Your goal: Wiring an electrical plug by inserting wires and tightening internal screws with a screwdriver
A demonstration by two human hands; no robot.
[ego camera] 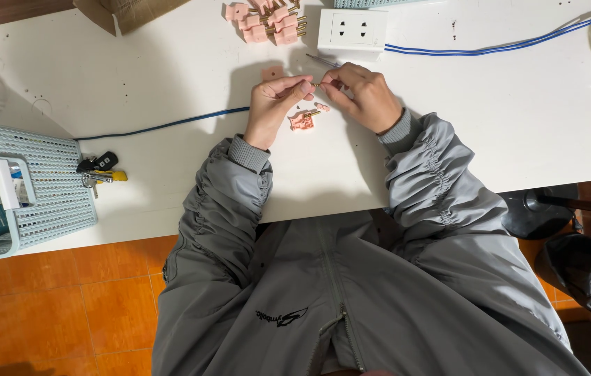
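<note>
Both hands meet above the table (490, 139): the left hand (274, 104) and right hand (361, 94) each pinch an end of a small brass pin (316, 84), fingertips closed, steadying it. An open pink plug (302, 121) lies just below, close for reach; spare plugs (268, 21) wait beside the socket (352, 30).

The person is wearing a grey zip-up jacket of smooth, slightly shiny fabric (351, 292), with gathered, puckered seams running down both sleeves, ribbed knit grey cuffs (248, 153) at the wrists, a central zipper and a small black emblem on the chest.
</note>
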